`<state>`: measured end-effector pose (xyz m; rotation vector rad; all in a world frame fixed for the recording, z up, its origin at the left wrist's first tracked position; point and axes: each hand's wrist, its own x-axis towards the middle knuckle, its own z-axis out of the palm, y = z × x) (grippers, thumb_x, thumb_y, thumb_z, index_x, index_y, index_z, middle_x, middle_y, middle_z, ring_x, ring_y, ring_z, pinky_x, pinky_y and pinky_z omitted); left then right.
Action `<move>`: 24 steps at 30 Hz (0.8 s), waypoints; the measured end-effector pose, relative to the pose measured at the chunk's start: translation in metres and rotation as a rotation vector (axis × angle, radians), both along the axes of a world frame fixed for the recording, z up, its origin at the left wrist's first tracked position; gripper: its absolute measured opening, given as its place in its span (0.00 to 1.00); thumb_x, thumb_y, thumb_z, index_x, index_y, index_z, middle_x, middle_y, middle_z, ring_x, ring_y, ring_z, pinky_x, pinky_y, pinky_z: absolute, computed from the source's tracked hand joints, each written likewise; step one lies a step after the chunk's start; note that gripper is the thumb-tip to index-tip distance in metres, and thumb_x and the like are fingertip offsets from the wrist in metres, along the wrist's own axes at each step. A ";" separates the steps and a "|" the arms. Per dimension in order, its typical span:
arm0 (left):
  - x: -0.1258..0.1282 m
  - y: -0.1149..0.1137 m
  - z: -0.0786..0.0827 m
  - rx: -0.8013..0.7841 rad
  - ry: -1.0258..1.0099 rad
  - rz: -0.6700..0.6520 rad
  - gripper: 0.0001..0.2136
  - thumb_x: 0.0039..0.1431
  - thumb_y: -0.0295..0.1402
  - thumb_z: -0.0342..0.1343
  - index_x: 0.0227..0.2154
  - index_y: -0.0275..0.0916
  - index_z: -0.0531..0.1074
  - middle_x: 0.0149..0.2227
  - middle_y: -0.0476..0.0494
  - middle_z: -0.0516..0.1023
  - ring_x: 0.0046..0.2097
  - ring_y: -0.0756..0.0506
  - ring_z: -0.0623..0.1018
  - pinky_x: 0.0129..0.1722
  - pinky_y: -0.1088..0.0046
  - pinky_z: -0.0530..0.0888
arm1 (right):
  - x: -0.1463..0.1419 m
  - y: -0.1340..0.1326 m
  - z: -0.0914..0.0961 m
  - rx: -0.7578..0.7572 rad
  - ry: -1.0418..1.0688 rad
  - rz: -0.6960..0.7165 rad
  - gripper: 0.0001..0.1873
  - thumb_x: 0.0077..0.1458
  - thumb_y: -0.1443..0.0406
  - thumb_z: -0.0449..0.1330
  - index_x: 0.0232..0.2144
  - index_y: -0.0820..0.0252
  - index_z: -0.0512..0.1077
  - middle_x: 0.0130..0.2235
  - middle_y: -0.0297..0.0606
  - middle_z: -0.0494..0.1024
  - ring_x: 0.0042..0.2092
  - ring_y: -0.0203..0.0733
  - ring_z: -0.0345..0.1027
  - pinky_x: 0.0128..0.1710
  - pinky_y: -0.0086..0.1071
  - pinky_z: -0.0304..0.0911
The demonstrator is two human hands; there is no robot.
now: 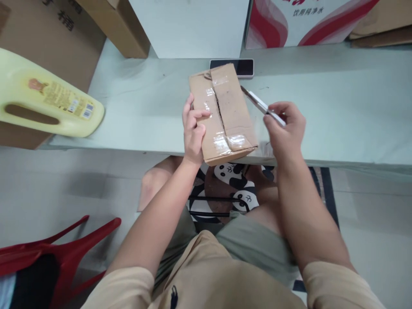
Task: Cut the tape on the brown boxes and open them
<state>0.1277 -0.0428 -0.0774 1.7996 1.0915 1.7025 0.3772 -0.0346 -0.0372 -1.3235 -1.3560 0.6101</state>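
My left hand (pixel 194 128) grips the left side of a small cardboard box (pixel 236 111), its fingers lying over the top edge. The box is tilted near the table's front edge, and strips of clear tape cross the slit between its flaps. In my right hand (pixel 288 126) is a utility knife (pixel 259 102), held between thumb and fingers. The blade end points up and left, close to the box's right side but apart from it. Behind the box lies a dark-screened phone (pixel 245 68), partly covered by the box.
A pale green cloth covers the table (pixel 337 103). At the left stands a yellow jug (pixel 64 103) beside a large carton (pixel 48 43). A white box (pixel 193 30) and a red-and-white box (pixel 299 25) line the back. A red chair (pixel 74 244) is at lower left.
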 end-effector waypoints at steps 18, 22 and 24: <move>0.059 -0.023 0.052 0.102 0.306 0.198 0.16 0.74 0.48 0.45 0.54 0.50 0.71 0.62 0.40 0.72 0.69 0.36 0.69 0.70 0.44 0.66 | 0.000 -0.041 0.064 0.632 0.170 -0.229 0.16 0.67 0.64 0.45 0.29 0.52 0.68 0.23 0.31 0.62 0.21 0.38 0.69 0.22 0.36 0.58; 0.065 -0.033 0.044 0.306 0.393 0.159 0.15 0.71 0.46 0.49 0.53 0.48 0.70 0.53 0.41 0.78 0.60 0.37 0.76 0.67 0.46 0.69 | -0.004 -0.040 0.076 0.650 0.216 -0.322 0.16 0.66 0.66 0.43 0.24 0.54 0.59 0.20 0.30 0.61 0.16 0.32 0.60 0.18 0.32 0.52; 0.065 -0.029 0.035 0.397 0.440 0.225 0.16 0.70 0.47 0.48 0.53 0.47 0.69 0.50 0.41 0.78 0.56 0.38 0.78 0.64 0.47 0.71 | -0.007 -0.042 0.080 0.672 0.203 -0.328 0.16 0.66 0.67 0.44 0.25 0.54 0.59 0.21 0.30 0.63 0.17 0.31 0.61 0.19 0.32 0.53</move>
